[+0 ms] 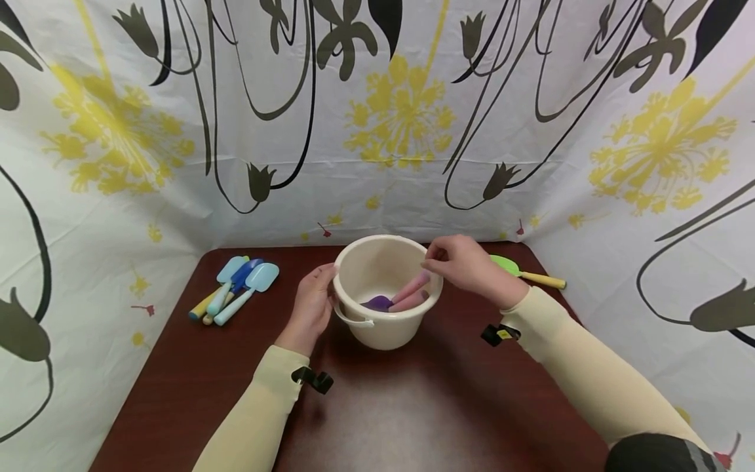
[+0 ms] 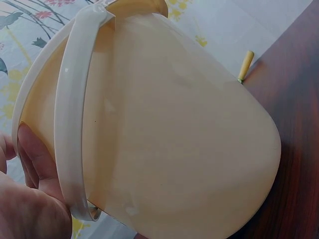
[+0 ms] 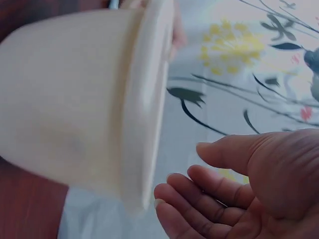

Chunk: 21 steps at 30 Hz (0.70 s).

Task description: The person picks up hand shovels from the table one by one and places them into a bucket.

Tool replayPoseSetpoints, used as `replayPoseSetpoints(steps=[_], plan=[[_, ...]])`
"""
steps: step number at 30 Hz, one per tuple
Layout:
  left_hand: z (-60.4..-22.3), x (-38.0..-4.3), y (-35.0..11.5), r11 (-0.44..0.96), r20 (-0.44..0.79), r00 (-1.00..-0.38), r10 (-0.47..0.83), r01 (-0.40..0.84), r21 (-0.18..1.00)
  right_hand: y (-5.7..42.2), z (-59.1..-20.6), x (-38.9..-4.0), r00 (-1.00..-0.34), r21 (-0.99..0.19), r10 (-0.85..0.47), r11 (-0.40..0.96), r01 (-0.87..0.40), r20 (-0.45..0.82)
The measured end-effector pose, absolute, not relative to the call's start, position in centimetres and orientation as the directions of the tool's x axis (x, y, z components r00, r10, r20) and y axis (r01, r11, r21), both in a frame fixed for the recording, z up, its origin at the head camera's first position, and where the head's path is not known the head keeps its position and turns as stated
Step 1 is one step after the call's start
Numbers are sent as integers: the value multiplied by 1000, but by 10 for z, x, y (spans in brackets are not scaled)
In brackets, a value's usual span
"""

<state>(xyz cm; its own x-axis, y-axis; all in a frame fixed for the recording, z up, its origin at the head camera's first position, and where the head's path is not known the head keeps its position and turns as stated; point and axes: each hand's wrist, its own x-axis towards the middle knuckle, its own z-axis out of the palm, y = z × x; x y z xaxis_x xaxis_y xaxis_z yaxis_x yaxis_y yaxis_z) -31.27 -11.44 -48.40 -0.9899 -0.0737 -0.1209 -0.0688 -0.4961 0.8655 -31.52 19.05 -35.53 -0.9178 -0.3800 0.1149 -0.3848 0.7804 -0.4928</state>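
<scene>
A cream plastic bucket (image 1: pixel 383 335) stands on the table, its white carrying handle (image 2: pixel 70 114) hanging down on the near side. My left hand (image 1: pixel 312 298) grips the bucket's left rim, thumb and fingers on either side of the wall. Over the right rim is my right hand (image 1: pixel 463 262). In the right wrist view its fingers (image 3: pixel 214 209) are loosely bent beside the rim with nothing between them. Inside the bucket lie pink handles (image 1: pixel 411 286) and a purple utensil head (image 1: pixel 377 303); their lower parts are hidden by the wall.
Several spatulas lie piled at the table's back left, among them a light-blue spatula (image 1: pixel 262 277) and a dark-blue one (image 1: pixel 245 273). A green spatula (image 1: pixel 504 263) with a yellow handle (image 1: pixel 542 280) lies at the right edge. Patterned cloth (image 1: pixel 401 190) hangs around the table.
</scene>
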Motion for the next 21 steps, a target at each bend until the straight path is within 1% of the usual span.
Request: replayPoseSetpoints(steps=[4,10,14,21], plan=[[-483,-313,-112,-504,-116,-990,-73,-64,862,212,-347,-312,-935,-516,-318,781,-352,156],[-483,-312,-112,-497,-116,-991,-72,-65,865,241,-343,-311,-955,-525,-257,799,-294,144],[-482,-312,-113,-488,-113,-991,-71,-64,871,264,-353,-318,-961,-510,-231,814,-278,154],[-484,-313,-113,-487,-121,-990,-74,-70,871,317,-388,-342,-971,-491,-197,838,-239,137]])
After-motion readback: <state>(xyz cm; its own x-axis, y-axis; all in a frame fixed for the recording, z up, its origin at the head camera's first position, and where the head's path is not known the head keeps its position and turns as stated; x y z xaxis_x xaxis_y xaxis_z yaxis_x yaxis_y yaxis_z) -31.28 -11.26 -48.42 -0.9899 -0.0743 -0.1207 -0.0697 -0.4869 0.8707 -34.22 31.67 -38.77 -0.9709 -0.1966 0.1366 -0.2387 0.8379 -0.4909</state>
